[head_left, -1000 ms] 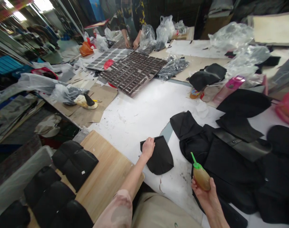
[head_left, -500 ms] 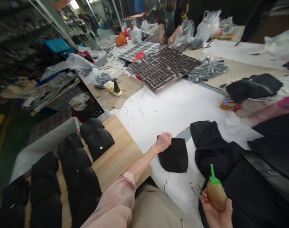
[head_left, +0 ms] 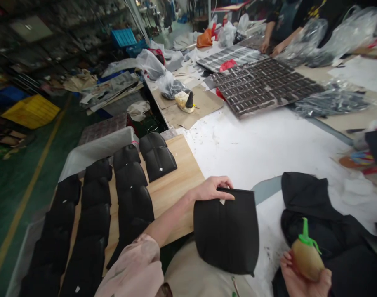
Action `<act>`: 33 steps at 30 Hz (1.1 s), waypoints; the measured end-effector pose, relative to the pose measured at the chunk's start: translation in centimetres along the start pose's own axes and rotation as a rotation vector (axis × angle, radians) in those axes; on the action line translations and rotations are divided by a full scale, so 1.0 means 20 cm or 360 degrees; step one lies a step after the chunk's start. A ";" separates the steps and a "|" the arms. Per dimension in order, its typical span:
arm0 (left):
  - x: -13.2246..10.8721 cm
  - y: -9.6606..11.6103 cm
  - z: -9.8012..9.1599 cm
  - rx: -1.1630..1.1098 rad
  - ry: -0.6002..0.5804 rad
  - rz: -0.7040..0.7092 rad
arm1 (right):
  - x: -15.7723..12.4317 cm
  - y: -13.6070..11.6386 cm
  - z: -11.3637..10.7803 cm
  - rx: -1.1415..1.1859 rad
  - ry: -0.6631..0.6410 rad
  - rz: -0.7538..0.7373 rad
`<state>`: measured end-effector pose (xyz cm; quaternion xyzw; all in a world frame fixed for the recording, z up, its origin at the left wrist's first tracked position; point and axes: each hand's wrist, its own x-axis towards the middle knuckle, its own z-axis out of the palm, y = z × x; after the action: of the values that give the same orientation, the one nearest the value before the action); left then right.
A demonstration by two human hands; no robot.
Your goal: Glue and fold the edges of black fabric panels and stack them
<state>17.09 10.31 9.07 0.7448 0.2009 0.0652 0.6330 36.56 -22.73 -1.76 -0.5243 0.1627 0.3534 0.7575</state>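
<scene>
Head view: left hand pinches panel at top edge, right hand clasps bottle.

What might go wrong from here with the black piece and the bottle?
The left hand pinches the black fabric piece only at its top edge, overhanging the table edge, so it might slip. The squeeze bottle in the right hand sits close to the black fabric pile; a drip could stain it.
</scene>
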 end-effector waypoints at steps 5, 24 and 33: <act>-0.12 -0.44 -0.29 0.0539 0.0190 -0.0368 | -0.09 0.13 0.25 0.0018 -0.0103 0.0312; -0.35 -0.57 -0.12 0.1389 0.0844 -0.0345 | -0.22 0.31 0.94 -0.1106 -0.0632 -0.0090; -0.36 -0.66 0.05 0.1407 0.0896 -0.0482 | -0.06 0.41 1.12 -0.1645 -0.0731 -0.0654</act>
<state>8.01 8.23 -2.70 0.8564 0.4760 0.0795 0.1836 27.28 -1.18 2.29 -0.7555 -0.3028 0.3372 0.4731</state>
